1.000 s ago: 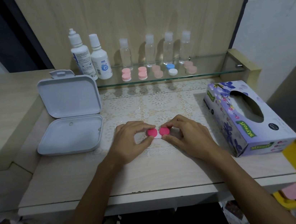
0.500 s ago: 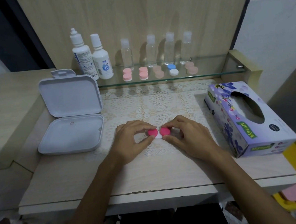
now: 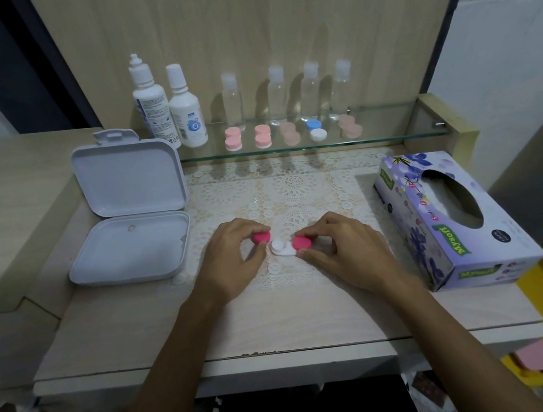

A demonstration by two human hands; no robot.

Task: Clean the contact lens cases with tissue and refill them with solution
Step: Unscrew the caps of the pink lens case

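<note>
The left hand point(image 3: 232, 256) pinches a round bright-pink plastic cap point(image 3: 261, 237) between thumb and fingertips, lifted just off the white plastic contact lens case point(image 3: 280, 247) that lies on the cream lace mat point(image 3: 291, 186) between both hands. The right hand point(image 3: 344, 248) pinches a second round pink cap point(image 3: 302, 242) just right of the bared white well; whether it is fully off is hard to tell. Beyond the right knuckles stands a purple floral cardboard tissue box point(image 3: 444, 217); beyond the left, an open white plastic hinged box point(image 3: 130, 221).
</note>
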